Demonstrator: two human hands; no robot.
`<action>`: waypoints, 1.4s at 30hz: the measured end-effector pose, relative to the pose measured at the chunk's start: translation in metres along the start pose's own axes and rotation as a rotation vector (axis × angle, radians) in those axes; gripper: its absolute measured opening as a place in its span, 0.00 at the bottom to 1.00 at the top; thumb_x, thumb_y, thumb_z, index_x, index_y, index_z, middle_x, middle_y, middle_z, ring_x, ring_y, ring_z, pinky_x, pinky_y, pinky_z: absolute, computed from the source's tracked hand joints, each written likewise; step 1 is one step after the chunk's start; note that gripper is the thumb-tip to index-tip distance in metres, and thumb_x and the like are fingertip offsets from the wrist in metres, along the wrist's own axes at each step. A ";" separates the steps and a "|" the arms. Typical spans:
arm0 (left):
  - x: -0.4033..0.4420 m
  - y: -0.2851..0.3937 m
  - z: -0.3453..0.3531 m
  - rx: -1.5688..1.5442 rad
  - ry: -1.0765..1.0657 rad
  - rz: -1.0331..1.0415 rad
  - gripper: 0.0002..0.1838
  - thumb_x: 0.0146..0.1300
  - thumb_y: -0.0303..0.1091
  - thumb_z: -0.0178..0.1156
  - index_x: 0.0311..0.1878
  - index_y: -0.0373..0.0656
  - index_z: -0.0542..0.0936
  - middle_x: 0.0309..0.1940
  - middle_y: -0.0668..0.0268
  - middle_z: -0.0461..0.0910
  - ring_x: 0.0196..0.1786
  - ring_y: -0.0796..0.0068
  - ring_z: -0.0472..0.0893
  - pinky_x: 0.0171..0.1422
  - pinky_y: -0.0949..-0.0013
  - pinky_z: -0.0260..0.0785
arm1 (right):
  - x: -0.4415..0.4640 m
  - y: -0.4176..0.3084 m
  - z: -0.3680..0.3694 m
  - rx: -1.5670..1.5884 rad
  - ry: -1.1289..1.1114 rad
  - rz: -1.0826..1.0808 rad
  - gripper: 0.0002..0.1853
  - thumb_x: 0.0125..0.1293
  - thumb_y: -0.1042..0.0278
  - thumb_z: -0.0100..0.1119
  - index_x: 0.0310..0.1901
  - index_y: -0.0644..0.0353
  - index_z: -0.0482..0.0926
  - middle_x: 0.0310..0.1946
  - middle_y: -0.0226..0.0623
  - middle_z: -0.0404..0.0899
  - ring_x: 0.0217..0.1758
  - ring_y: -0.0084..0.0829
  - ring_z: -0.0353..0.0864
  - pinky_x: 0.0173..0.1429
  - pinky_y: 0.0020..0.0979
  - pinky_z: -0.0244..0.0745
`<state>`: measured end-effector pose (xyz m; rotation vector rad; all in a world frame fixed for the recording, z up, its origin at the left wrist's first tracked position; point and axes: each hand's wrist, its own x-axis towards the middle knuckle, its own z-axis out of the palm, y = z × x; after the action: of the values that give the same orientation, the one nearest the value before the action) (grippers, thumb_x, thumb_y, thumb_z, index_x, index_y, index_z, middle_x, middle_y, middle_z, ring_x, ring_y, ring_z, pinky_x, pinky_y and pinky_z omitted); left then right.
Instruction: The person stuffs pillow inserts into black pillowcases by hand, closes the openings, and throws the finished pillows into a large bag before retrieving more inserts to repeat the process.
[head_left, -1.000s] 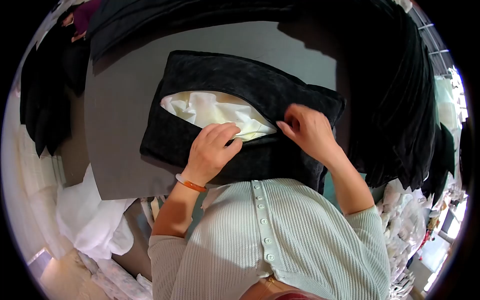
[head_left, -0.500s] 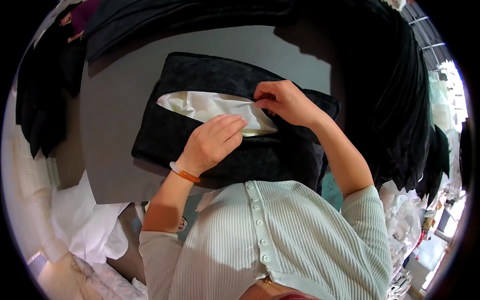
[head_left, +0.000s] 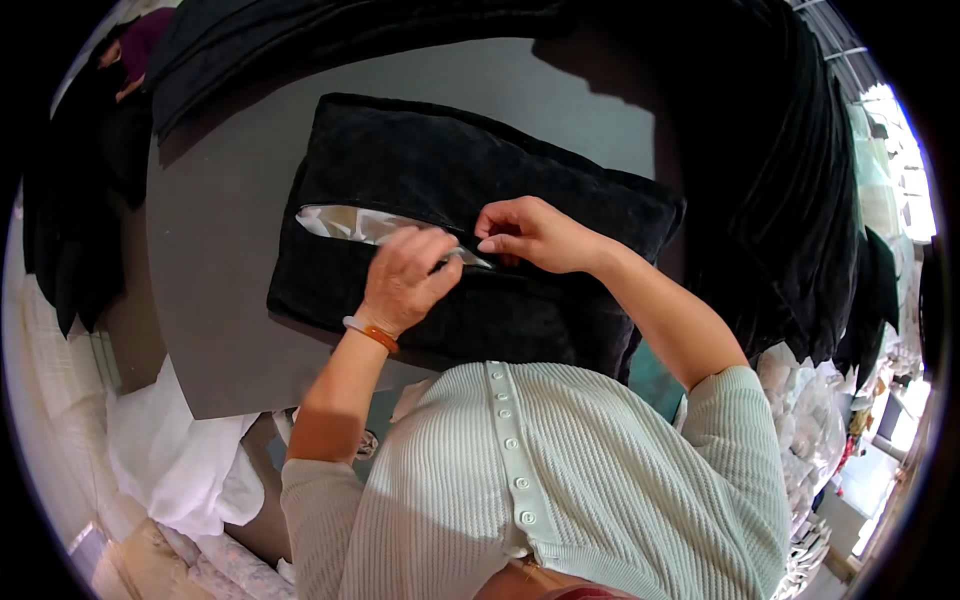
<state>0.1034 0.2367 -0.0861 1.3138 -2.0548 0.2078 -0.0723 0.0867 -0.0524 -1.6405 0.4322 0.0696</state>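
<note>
A black velvety cushion cover (head_left: 400, 150) lies on the grey table, filled out, with a long slit across its middle. White inner fabric (head_left: 345, 222) shows through the slit. Over the lower lip of the slit, my left hand (head_left: 405, 275) has its fingers curled onto the cover, a little blurred. At the slit's right end my right hand (head_left: 540, 235) is closed in a pinch, thumb against forefinger. Whatever is between those fingertips is too small and dark to make out.
Dark fabric (head_left: 330, 40) lies along the table's far edge (head_left: 450, 75), and a tall black pile (head_left: 770, 190) stands at the right. White cloth (head_left: 180, 450) hangs at the lower left. Another person's purple sleeve (head_left: 145, 40) appears at the far left.
The slit has become narrower and shorter, showing less white fabric. My right hand has moved left and slightly nearer me. My left hand's fingers have gone from stretched to curled.
</note>
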 end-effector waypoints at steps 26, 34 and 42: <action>-0.004 0.001 0.009 -0.201 0.108 -0.198 0.10 0.45 0.16 0.65 0.33 0.38 0.80 0.45 0.61 0.85 0.52 0.61 0.84 0.58 0.61 0.76 | -0.083 -0.021 0.012 -0.922 0.140 0.158 0.11 0.62 0.66 0.61 0.28 0.65 0.77 0.25 0.43 0.78 0.31 0.43 0.79 0.36 0.37 0.73; -0.008 0.002 0.009 -0.226 0.133 -0.213 0.12 0.44 0.17 0.65 0.35 0.37 0.81 0.46 0.60 0.84 0.53 0.60 0.83 0.59 0.60 0.76 | -0.004 -0.030 0.038 -0.449 0.210 0.090 0.14 0.60 0.62 0.59 0.28 0.67 0.82 0.21 0.43 0.81 0.25 0.38 0.82 0.34 0.36 0.75; 0.007 0.021 -0.007 -0.321 0.113 -0.379 0.15 0.51 0.31 0.70 0.42 0.40 0.80 0.44 0.60 0.82 0.51 0.58 0.80 0.57 0.61 0.73 | -0.003 -0.001 0.042 -0.115 0.298 0.151 0.12 0.70 0.66 0.55 0.33 0.66 0.79 0.23 0.25 0.75 0.27 0.16 0.68 0.32 0.23 0.64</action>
<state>0.0865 0.2447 -0.0720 1.4179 -1.6263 -0.2046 -0.0659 0.1285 -0.0564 -1.7354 0.7930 -0.0390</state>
